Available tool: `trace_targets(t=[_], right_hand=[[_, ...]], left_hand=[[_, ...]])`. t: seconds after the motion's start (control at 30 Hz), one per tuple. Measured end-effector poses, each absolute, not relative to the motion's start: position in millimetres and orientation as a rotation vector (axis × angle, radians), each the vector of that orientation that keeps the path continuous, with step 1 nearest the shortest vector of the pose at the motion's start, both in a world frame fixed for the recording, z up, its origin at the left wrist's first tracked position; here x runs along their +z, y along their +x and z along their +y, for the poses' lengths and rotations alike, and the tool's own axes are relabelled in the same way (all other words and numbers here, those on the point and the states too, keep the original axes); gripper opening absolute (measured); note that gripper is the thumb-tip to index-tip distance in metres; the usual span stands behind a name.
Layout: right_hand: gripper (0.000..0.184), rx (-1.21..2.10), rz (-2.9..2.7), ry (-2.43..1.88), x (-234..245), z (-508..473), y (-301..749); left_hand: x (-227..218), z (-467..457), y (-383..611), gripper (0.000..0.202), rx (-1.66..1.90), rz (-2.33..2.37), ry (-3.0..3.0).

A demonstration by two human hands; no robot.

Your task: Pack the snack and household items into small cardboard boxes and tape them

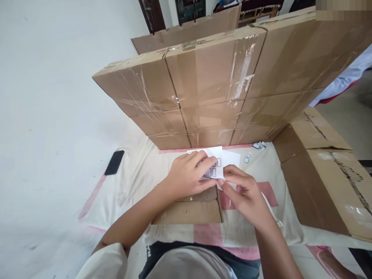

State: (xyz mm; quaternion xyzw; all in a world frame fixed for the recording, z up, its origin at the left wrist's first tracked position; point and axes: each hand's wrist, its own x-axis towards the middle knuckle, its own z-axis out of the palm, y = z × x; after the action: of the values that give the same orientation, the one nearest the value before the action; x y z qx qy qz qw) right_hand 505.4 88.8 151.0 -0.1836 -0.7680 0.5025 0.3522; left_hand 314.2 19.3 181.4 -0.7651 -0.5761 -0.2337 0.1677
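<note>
A white sheet of paper [218, 171], printed with rows of dark rounded rectangles, is between my two hands. My left hand [184, 174] lies over its left part, fingers closed on it and thumb across the printed shapes. At the lower right corner my right hand [247, 193] pinches the paper's edge between thumb and fingers. Another white paper [232, 158] shows behind the sheet. Below my left hand lies a flat brown cardboard box [187, 213], partly covered by my forearm. Whether a small tool sits in my right fingers is hidden.
Taped cardboard panels [209, 77] stand like a wall behind the work. A cardboard box [316, 182] bounds the right side. Small paper cut-outs [246, 159] lie on the cloth-covered table [136, 182]. A black phone [114, 162] rests at the left edge, near a white wall [58, 97].
</note>
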Motion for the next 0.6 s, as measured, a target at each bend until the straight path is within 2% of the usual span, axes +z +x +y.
trace_targets(t=[0.23, 0.43, 0.6], right_hand=[[0.022, 1.088, -2.12, -0.458, 149, 85, 505], [0.019, 0.995, -2.188, -0.439, 138, 84, 498], [0.014, 1.001, -2.172, -0.487, 130, 86, 501]], left_hand=[[181, 13, 312, 0.018, -0.629, -1.519, -2.249], [174, 9, 304, 0.015, -0.6, -1.478, -2.295], [166, 4, 295, 0.016, -0.688, -1.626, -2.153]])
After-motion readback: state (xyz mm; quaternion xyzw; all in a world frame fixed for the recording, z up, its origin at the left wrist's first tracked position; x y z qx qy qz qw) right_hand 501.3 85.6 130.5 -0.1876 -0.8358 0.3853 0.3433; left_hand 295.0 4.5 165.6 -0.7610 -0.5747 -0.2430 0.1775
